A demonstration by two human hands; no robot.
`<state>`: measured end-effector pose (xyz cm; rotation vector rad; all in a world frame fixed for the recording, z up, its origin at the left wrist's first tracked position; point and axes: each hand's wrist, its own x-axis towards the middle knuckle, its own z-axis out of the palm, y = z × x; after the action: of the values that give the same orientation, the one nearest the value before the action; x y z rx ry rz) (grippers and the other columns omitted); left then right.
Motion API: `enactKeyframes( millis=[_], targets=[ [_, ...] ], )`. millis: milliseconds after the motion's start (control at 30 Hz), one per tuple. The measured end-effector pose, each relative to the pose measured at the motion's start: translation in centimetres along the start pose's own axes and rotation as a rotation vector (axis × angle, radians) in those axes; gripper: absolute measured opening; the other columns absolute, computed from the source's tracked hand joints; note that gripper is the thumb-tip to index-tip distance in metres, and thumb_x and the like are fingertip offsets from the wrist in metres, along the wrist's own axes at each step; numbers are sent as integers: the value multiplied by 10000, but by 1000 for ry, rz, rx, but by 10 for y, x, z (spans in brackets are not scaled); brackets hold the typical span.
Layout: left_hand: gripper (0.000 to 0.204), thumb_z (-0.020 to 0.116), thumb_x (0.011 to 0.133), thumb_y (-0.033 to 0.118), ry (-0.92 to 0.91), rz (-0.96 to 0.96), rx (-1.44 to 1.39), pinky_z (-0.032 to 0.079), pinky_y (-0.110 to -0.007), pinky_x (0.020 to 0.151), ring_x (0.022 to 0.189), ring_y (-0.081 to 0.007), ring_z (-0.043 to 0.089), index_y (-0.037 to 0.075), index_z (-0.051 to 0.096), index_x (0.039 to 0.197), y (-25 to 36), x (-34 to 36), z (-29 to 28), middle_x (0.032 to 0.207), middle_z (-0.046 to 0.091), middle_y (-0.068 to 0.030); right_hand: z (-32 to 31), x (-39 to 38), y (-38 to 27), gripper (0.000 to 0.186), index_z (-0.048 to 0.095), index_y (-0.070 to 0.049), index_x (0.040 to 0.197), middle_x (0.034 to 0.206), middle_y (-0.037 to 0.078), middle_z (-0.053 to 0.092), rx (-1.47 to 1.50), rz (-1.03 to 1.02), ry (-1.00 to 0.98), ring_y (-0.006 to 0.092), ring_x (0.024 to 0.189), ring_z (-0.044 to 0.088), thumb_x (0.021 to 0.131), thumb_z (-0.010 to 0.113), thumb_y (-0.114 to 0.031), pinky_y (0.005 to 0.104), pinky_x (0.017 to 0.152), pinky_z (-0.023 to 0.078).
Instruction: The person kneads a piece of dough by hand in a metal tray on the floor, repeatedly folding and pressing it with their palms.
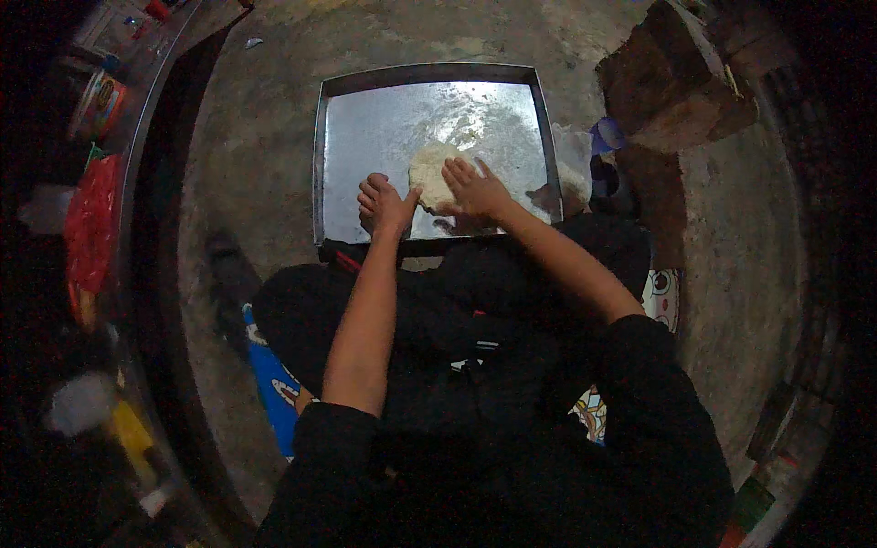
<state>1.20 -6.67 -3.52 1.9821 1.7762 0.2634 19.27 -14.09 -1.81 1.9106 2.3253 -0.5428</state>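
A flattened round of pale dough (428, 175) lies on a shiny metal tray (361, 128) with raised sides, set on the floor before my knees. My right hand (475, 190) rests palm down over the right part of the dough, its fingers stretched out and pressing on it. Just left of the dough is my left hand (386, 205), its fingers loosely bent and its thumb reaching to the dough's edge. Nothing is gripped in it. Part of the dough's lower right side is hidden under my right hand.
A large brown block (676, 82) stands beyond the tray at the right, near a small purple container (607, 135). Along the left runs a raised edge (151, 119), with a red bag (91, 215) and a tub (99, 105) behind it. A patterned blue item (272, 384) shows beside my left leg.
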Motion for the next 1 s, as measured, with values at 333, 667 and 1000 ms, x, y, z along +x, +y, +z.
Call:
enactKeyframes(
  millis=[333,667,1000],
  targets=[
    [594,726,813,414,72,165,-61,300,-541,1058,1263,-406,359,25,597,1244,7,10,22,1377,405,-186,23,36,32,656,470,33,1349,1356,225,522,244,290,524,337,1313,471,914,614,-437,559,1104,316],
    [361,715,834,304,57,172,-290,407,-484,948,1170,-371,459,68,600,1083,24,12,28,1238,541,-128,21,51,35,731,580,40,1282,1108,241,648,806,371,634,343,1000,661,711,851,-328,401,858,529],
    [343,677,916,152,-93,224,-956,522,-317,773,889,-173,639,18,530,1195,32,16,16,989,664,-103,9,40,45,500,617,2,1147,1059,223,685,927,438,574,321,980,682,770,804,-267,400,844,537]
  ],
)
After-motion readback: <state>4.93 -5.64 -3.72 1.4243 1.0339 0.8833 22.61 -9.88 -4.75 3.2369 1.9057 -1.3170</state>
